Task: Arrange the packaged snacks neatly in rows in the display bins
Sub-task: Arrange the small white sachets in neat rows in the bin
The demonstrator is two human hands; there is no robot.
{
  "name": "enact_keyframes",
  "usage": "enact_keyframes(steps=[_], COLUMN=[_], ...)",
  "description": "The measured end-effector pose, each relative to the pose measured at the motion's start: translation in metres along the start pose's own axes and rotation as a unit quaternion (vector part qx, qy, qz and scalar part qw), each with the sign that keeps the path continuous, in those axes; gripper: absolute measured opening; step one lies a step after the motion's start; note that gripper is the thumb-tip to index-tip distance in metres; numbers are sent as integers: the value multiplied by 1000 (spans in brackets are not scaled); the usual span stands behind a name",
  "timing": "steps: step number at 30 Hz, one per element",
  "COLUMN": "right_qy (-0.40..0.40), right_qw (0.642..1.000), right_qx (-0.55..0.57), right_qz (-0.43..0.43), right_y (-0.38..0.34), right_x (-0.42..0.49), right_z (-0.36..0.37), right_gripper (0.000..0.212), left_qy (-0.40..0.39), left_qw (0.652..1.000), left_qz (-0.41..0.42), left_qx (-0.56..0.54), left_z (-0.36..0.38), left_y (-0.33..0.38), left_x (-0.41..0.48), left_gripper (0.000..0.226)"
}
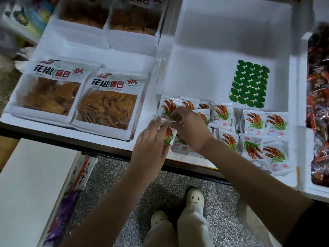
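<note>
The white foam bin (213,50) holds small snack packets (252,122) printed with brown pods, massed along its 6 o'clock edge. At its 9 o'clock lie two large bags (105,104) reading "花椒锅巴", one marked "388克". The left hand (151,139) rests with straight fingers on a packet (168,136) in the 7 o'clock corner. The right hand (188,129), fingers curled, pinches a neighbouring packet's edge.

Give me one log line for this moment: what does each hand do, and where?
left hand: flat on snack packet | right hand: pinches a packet edge | place: near-left corner of middle bin | rows: unfinished
</note>
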State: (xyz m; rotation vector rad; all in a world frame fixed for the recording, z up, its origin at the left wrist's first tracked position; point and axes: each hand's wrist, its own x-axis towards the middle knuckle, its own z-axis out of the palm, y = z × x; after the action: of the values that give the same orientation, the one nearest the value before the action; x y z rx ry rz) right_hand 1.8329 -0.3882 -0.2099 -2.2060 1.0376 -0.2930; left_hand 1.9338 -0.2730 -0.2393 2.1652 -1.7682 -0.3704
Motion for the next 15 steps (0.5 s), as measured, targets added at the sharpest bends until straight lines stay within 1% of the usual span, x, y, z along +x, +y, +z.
enact_keyframes(steps=[2, 5, 6, 8, 10, 11, 14, 15], right_qy=[-9, -102, -128, -144, -127, -118, -102, -94], right_qw=[997, 970, 962, 961, 970, 976, 992, 994], right_qx=[-79, -220, -240, -233, -207, -180, -51, -22], right_qz=[-2, 22, 30, 33, 27, 30, 52, 57], right_y=[6, 26, 31, 37, 38, 38, 32, 29], right_x=[-11, -32, -37, -43, -41, -39, -29, -24], right_z=[-19, -47, -52, -53, -53, -54, -57, -56], right_gripper=[35, 58, 61, 62, 53, 44, 11, 6], left_qy=[-3, -2, -2, -1, -4, -8, -15, -13], left_qw=[1000, 1000, 1000, 1000, 1000, 1000, 1000, 1000], left_qz=[1, 1, 0, -6, -10, -13, -19, -19], left_qx=[2, -1, -3, -6, -8, -10, -16, -17], left_z=[0, 0, 0, -1, -3, -4, -6, -6], left_y=[-1, -2, -2, -1, 0, 1, -1, -1], left_x=[0, -1, -2, -2, -3, -2, -2, -2], left_gripper=[60, 58, 58, 58, 59, 59, 59, 59])
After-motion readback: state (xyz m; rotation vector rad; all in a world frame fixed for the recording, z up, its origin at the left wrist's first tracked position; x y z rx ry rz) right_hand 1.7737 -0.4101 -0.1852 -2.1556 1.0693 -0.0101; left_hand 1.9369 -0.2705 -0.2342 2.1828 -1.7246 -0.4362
